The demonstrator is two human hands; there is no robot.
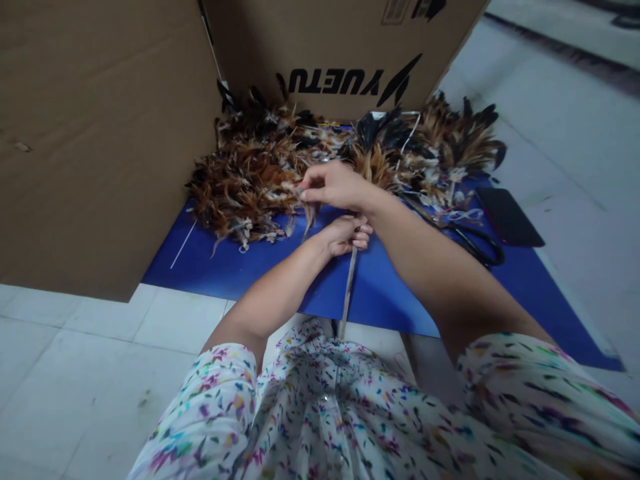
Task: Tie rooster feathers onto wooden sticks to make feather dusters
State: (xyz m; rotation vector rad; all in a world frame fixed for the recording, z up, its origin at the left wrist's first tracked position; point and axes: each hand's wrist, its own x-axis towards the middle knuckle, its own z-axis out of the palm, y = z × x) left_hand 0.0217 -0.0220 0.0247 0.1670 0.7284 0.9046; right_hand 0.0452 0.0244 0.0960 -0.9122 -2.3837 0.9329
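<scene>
My left hand [349, 235] is closed around a thin stick [349, 287], whose lower end runs down towards my lap. Whatever part of the stick lies above this fist is hidden. Just beyond it, my right hand [337, 187] pinches a small brown feather [310, 215] between thumb and fingertips, its tip hanging downward. Past both hands spreads a large pile of feathers [250, 177], brown, orange and black, with pale quill ends. The right hand is over the near edge of this pile.
A blue board [230, 267] lies beneath the feathers. Tall cardboard walls stand at the left [100, 147] and the back [330, 40]. To the right are black-handled scissors [480, 247] and a dark phone [510, 217]. A thin white strip [183, 245] rests on the board's left side.
</scene>
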